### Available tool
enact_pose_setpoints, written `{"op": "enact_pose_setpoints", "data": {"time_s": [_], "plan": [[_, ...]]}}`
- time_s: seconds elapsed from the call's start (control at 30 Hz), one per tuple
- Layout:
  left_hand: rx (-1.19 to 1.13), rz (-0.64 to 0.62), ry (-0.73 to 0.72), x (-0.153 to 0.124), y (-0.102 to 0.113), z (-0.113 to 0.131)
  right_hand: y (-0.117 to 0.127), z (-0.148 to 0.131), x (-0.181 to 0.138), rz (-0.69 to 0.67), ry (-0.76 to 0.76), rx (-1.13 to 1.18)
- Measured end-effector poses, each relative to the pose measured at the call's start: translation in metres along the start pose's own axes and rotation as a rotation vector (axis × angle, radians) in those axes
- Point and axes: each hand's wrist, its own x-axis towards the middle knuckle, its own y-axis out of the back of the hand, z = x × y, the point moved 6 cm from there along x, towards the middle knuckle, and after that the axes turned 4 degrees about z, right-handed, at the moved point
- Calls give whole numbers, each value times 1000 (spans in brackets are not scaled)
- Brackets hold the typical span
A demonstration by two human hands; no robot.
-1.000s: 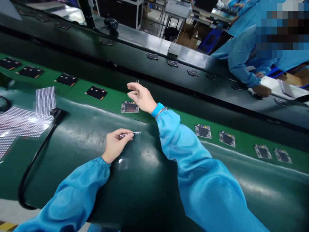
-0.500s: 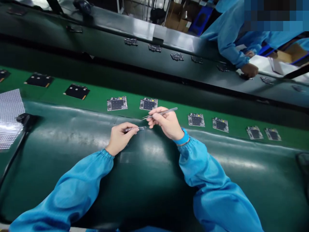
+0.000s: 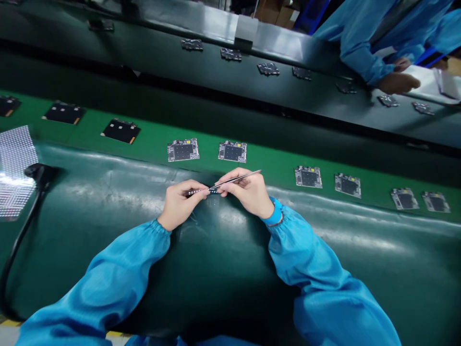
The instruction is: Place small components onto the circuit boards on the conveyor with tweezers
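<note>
My left hand (image 3: 182, 202) pinches a thin dark strip with a row of white dots (image 3: 195, 192) between thumb and fingers. In my right hand (image 3: 251, 192) is a pair of metal tweezers (image 3: 238, 178), its tips slanting down to the strip's right end, close to my left thumb. The right fingertips reach that end too; whether they touch it I cannot tell. Just beyond my hands, a circuit board (image 3: 232, 152) with a yellow mark lies on the green belt (image 3: 268, 163), and a similar circuit board (image 3: 183, 150) is to its left.
More circuit boards (image 3: 309, 177) lie along the belt, with black-faced boards (image 3: 121, 130) at left. A black plug with cable (image 3: 39, 175) and a shiny dotted sheet (image 3: 16, 168) are on the left. Across the gap, a co-worker's hand (image 3: 399, 83) is above another line holding wrapped boards (image 3: 268, 69).
My right hand has come down and left, bringing the tweezer tips to the strip. The view has shifted slightly. The co-worker's hand has moved away from the boards toward white papers.
</note>
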Motion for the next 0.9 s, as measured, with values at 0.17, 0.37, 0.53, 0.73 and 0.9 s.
{"op": "enact_pose_setpoints", "data": {"time_s": [0.17, 0.37, 0.53, 0.73, 0.9], "plan": [[-6, 1, 0, 0, 0, 0, 0, 0, -1, 11, -1, -1], [5, -1, 0, 1, 0, 4, -2, 1, 0, 11, 6, -8], [-9, 2, 2, 1, 0, 3, 1, -1, -1, 12, -3, 11], [10, 20, 29, -2, 2, -5, 63, 6, 48, 286, 64, -8], [17, 21, 33, -3, 3, -7, 106, 30, 93, 423, -12, -58]]}}
